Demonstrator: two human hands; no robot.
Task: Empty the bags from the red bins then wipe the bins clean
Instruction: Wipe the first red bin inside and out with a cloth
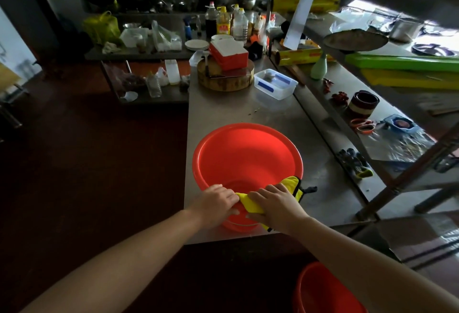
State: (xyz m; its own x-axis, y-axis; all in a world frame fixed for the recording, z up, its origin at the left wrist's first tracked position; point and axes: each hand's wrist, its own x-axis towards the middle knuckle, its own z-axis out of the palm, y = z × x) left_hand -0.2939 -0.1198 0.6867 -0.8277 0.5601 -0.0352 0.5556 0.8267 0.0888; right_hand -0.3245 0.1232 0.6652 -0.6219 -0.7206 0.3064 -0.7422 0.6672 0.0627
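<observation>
The red bin [248,153] is smooth, glossy plastic. The yellow cloth [248,202] on the bin's near rim is matt, napped fabric. The desk [223,111] under the bin is metal with a dull brushed sheen. Beyond the bin, the chopping block [223,83] is rough wood and the box [275,85] is translucent plastic.

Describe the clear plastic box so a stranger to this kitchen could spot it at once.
Take the long steel counter that holds the red bin. Go along it, away from the bin, to the round wooden chopping block; the box sits just right of that. It is the only see-through tub there, with blue tape strips on it.
</observation>
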